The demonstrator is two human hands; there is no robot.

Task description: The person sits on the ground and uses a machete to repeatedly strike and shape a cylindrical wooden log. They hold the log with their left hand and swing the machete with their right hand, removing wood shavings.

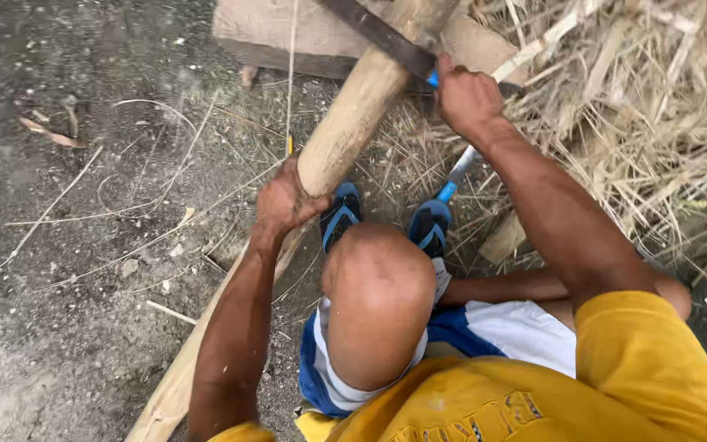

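My left hand (284, 199) grips a long pale bamboo pole (349, 123) that slants from the lower left up to the top centre. A dark long-bladed knife (382, 37) lies across the pole near the top, and my right hand (466, 96) is closed around its handle. My knee (378, 299) is bent in the middle of the view. Both feet in blue sandals (339, 214) rest on the ground just below the pole.
A wooden block (272, 37) lies under the pole at the top. Dry bamboo shavings and strips (640, 123) are heaped on the right. A blue-handled tool (456, 176) lies by my right foot. Grey dirt ground (83, 245) with thin slivers is on the left.
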